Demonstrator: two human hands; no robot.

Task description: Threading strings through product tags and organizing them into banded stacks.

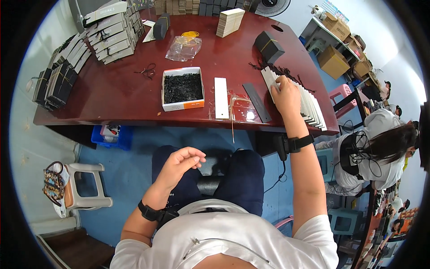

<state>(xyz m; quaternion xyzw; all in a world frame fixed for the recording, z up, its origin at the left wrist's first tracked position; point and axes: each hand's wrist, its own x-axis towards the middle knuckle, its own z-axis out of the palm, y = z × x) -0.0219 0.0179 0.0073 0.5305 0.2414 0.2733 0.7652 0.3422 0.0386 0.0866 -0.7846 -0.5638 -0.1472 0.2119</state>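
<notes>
At the worktop's (134, 98) right edge, her right hand (285, 95) pinches the nearest card in the fanned row (309, 101); left hand (179, 163) hangs loosely curled, empty, over her lap.

I sit at a dark red wooden table (121, 96) above a blue floor (130, 170). At eight o'clock, a white plastic stool (87, 186). At two o'clock, cardboard boxes (333, 60) against a pale wall (380, 31).

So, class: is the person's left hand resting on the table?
No, the left hand is raised over the lap, below the table edge, while the right hand touches the fanned row of cards.
</notes>
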